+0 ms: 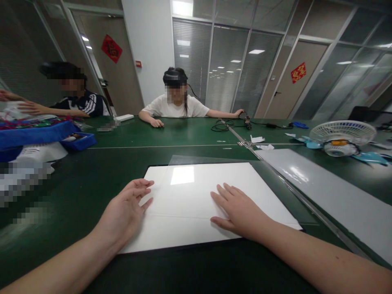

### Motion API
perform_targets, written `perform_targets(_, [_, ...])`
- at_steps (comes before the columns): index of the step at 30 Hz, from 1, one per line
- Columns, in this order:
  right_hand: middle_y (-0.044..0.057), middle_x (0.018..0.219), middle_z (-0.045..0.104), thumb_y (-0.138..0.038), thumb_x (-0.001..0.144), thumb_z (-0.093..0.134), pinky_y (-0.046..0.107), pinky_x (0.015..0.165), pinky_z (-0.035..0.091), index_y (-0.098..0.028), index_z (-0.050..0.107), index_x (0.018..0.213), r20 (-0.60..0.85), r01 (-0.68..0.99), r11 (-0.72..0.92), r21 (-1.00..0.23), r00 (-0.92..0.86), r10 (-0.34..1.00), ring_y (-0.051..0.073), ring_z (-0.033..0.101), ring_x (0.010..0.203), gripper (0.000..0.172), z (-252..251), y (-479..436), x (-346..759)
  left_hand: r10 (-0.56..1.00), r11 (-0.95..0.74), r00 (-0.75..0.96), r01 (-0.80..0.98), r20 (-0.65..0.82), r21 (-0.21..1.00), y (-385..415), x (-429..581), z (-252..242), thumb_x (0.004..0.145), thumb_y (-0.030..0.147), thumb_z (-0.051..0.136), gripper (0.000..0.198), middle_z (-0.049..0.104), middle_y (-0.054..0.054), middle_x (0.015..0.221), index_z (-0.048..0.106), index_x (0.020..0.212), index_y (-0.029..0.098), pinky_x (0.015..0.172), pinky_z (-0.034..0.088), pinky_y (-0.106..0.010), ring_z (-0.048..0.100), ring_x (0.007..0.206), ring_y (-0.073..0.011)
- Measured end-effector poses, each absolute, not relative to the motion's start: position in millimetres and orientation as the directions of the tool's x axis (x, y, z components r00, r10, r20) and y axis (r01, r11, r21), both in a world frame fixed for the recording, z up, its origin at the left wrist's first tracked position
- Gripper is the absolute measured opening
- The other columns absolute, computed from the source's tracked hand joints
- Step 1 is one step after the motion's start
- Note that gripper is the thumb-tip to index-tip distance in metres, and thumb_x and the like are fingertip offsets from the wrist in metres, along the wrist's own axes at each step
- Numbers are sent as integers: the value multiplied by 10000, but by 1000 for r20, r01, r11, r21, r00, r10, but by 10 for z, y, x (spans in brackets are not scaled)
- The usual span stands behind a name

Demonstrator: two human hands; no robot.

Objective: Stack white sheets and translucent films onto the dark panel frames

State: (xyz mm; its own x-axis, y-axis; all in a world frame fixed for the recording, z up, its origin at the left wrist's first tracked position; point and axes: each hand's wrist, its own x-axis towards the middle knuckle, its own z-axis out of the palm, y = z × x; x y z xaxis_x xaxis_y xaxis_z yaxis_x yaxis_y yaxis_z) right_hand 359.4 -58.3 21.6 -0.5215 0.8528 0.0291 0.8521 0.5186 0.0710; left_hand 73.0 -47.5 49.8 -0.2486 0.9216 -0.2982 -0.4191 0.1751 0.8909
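Board (pixel 183 228) on table (pixel 92 175), panel (pixel 333 200) to its right, trays (pixel 33 135) far left

There are two hands (pixel 127 206) (pixel 243 210), one clear sheet (pixel 196 190), one white board (pixel 183 230) and one long panel (pixel 330 194). Two other people (pixel 176 106) (pixel 78 102) and two red signs (pixel 112 49) (pixel 298 72) show.

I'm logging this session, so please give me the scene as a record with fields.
Left hand: at left edge of white board, open
Right hand: palm down over the board, open, contact unclear
Clear sheet: juts past the board's far edge
Surface: green table
Right side: long white panel
Across: person in white shirt
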Motion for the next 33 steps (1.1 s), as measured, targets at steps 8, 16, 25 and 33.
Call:
perform_targets(8, [221, 1433, 442, -694, 808, 479, 542, 1061, 336, -140, 494, 1395, 70, 895, 446, 26, -446, 892, 390, 372, 1339, 808, 206, -607, 3599, 945, 209, -132, -455, -298, 865, -460, 668, 507, 674, 181, 567, 158, 601, -10, 904, 611, 820, 225, 725, 519, -403, 519, 756, -163])
perform_targets(16, [196, 1302, 583, -496, 945, 410, 482, 951, 475, -118, 592, 1290, 282, 846, 506, 170, -533, 798, 342, 547, 1205, 544, 195, -652, 3565, 989, 65, -135, -11, -66, 998, -414, 665, 365, 638, 223, 638, 197, 595, -29, 975, 620, 835, 220, 749, 460, -314, 542, 948, -213])
perform_targets(25, [120, 1051, 727, -304, 945, 498, 360, 834, 551, -134, 676, 1047, 647, 689, 642, 335, -664, 375, 244, 678, 996, 267, 346, -829, 3545, 905, -395, 142, 627, 401, 671, -136, 378, 210, 645, 347, 734, 439, 589, -77, 1265, 674, 1077, 293, 1119, 228, -471, 446, 1244, -327])
perform_targets(33, [110, 1042, 730, -315, 914, 553, 349, 916, 541, -136, 652, 1097, 650, 590, 760, 273, -695, 306, 222, 672, 1021, 274, 352, -882, 3540, 959, -284, 154, 496, 239, 821, -108, 342, 209, 559, 422, 820, 355, 704, -52, 1120, 759, 890, 311, 1155, 178, -423, 516, 1187, -321])
